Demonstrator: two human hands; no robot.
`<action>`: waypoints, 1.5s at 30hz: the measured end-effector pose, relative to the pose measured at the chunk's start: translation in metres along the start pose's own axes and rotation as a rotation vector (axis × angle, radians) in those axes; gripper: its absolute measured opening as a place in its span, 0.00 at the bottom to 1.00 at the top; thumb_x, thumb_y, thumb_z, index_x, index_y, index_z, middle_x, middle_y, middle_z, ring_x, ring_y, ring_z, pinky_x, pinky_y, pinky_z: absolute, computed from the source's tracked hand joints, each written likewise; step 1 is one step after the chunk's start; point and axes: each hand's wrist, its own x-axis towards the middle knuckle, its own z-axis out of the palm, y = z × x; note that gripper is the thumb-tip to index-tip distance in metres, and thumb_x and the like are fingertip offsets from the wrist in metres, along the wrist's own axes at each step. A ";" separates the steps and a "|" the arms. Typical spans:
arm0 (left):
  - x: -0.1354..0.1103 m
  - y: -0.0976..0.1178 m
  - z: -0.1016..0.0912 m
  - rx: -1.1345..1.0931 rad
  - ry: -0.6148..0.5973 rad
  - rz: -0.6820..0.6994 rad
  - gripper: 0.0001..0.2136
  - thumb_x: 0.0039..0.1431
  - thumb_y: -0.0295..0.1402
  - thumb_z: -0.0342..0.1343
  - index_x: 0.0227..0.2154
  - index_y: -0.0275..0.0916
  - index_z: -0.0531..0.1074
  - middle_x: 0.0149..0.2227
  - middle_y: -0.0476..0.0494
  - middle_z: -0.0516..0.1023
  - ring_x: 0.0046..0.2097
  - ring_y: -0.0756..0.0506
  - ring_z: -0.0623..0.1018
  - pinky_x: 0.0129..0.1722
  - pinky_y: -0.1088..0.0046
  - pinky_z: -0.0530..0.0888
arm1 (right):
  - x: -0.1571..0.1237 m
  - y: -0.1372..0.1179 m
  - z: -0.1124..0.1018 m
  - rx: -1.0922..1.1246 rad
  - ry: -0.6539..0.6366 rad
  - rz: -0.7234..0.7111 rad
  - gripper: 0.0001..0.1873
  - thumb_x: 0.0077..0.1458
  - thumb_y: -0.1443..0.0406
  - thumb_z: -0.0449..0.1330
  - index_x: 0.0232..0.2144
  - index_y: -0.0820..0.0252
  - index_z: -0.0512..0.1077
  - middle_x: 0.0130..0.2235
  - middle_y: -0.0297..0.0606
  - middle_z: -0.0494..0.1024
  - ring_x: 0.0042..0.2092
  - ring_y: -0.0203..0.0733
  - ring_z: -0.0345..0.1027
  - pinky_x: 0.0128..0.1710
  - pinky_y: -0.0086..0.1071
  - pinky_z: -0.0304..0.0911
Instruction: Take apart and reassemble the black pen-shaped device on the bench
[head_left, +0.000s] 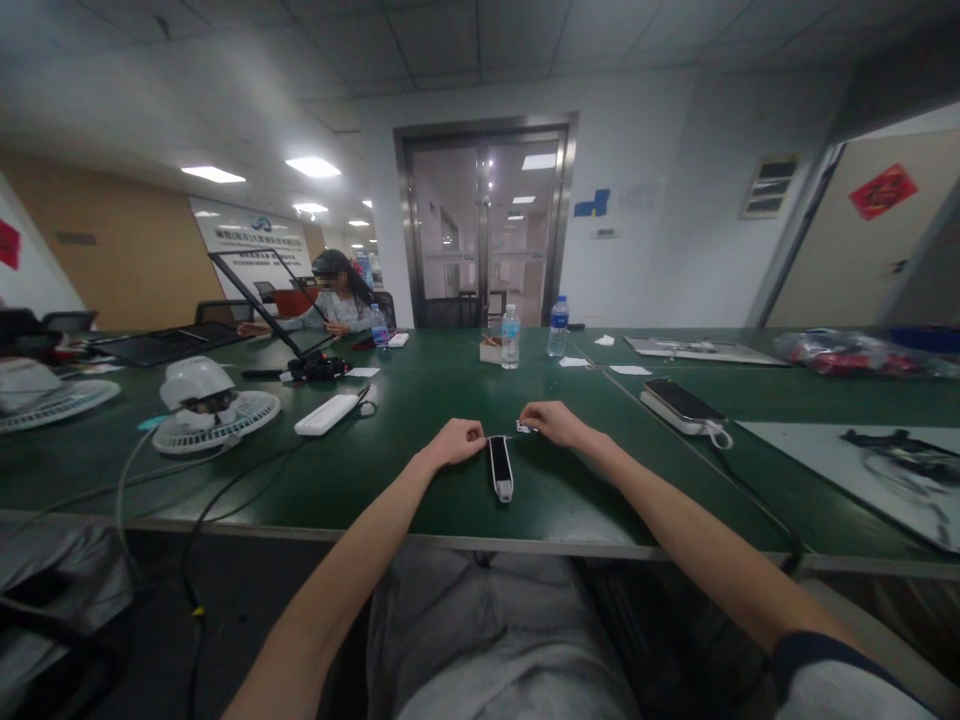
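Fingers (pixel 474 434) of the left hand (pixel 452 444) are curling together beside the tip of a slim black-and-white plastic device (pixel 500 468) lying on the smooth green worktop (pixel 390 480); the right hand (pixel 551 423) is resting just right of it, its fingertips (pixel 531 417) touching a tiny white-and-black tag (pixel 523 427), though whether they are clamping it is impossible to tell.

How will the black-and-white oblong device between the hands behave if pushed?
The black-and-white oblong device likely feels stiff, since its long, straight shell looks rigid. It probably won't roll, as it seems to lie flat on the green tabletop. Its glossy black face may be slippery, so a push could slide it.
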 end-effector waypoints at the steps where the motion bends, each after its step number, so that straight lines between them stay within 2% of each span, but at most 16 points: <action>1: 0.000 0.000 0.000 -0.003 0.001 -0.002 0.09 0.52 0.33 0.50 0.25 0.35 0.72 0.24 0.49 0.72 0.27 0.50 0.69 0.27 0.78 0.64 | 0.001 -0.005 0.001 0.010 -0.011 -0.022 0.11 0.56 0.64 0.53 0.34 0.61 0.74 0.34 0.37 0.77 0.35 0.37 0.68 0.36 0.27 0.60; 5: 0.000 0.000 0.000 -0.013 -0.004 -0.003 0.10 0.52 0.34 0.50 0.26 0.35 0.73 0.24 0.48 0.72 0.27 0.50 0.69 0.27 0.77 0.64 | 0.002 -0.018 0.004 0.010 -0.049 -0.058 0.10 0.54 0.66 0.54 0.35 0.60 0.74 0.36 0.38 0.77 0.37 0.38 0.69 0.38 0.28 0.60; 12: 0.000 0.001 -0.001 -0.022 -0.005 -0.003 0.10 0.52 0.34 0.50 0.26 0.34 0.73 0.25 0.48 0.73 0.27 0.50 0.70 0.27 0.78 0.64 | -0.002 -0.024 0.002 0.023 -0.132 -0.014 0.11 0.50 0.68 0.55 0.34 0.61 0.76 0.32 0.36 0.77 0.31 0.35 0.68 0.32 0.25 0.60; 16: 0.000 -0.001 0.000 -0.026 0.004 0.003 0.10 0.52 0.34 0.50 0.26 0.34 0.73 0.24 0.48 0.73 0.27 0.50 0.70 0.27 0.78 0.64 | -0.003 -0.024 0.001 0.073 -0.154 0.006 0.11 0.49 0.66 0.57 0.35 0.60 0.76 0.31 0.35 0.77 0.31 0.35 0.68 0.32 0.26 0.61; 21: 0.001 -0.005 0.003 -0.021 0.016 0.015 0.09 0.52 0.34 0.50 0.26 0.34 0.73 0.23 0.49 0.72 0.27 0.51 0.69 0.27 0.78 0.64 | -0.001 -0.019 0.005 0.132 -0.140 0.025 0.11 0.49 0.61 0.60 0.34 0.60 0.76 0.31 0.36 0.78 0.32 0.36 0.69 0.33 0.27 0.61; 30: 0.001 -0.007 0.003 -0.062 0.017 0.015 0.08 0.51 0.32 0.50 0.26 0.35 0.72 0.24 0.49 0.71 0.27 0.51 0.69 0.27 0.78 0.64 | -0.002 -0.016 0.015 0.144 -0.106 0.009 0.10 0.49 0.62 0.60 0.35 0.58 0.76 0.32 0.35 0.78 0.34 0.36 0.70 0.35 0.27 0.62; 38: 0.000 -0.006 0.002 -0.071 -0.004 0.008 0.09 0.51 0.34 0.49 0.26 0.34 0.72 0.24 0.49 0.71 0.27 0.51 0.69 0.27 0.78 0.64 | -0.003 -0.029 0.023 0.162 -0.047 0.019 0.12 0.54 0.60 0.57 0.36 0.58 0.76 0.36 0.36 0.78 0.37 0.37 0.70 0.39 0.28 0.62; 43: 0.000 -0.003 -0.001 -0.072 -0.012 -0.006 0.10 0.52 0.34 0.50 0.27 0.34 0.73 0.24 0.49 0.71 0.27 0.50 0.69 0.27 0.77 0.64 | -0.003 -0.035 0.016 0.090 -0.080 -0.033 0.14 0.55 0.58 0.55 0.38 0.58 0.75 0.37 0.37 0.78 0.37 0.38 0.70 0.38 0.29 0.62; 45: -0.001 -0.002 -0.001 -0.071 -0.017 -0.012 0.10 0.52 0.34 0.50 0.27 0.35 0.73 0.24 0.49 0.72 0.27 0.50 0.69 0.28 0.77 0.65 | -0.002 -0.032 0.011 0.046 -0.055 -0.028 0.15 0.56 0.58 0.54 0.40 0.59 0.75 0.38 0.38 0.77 0.36 0.38 0.70 0.38 0.29 0.62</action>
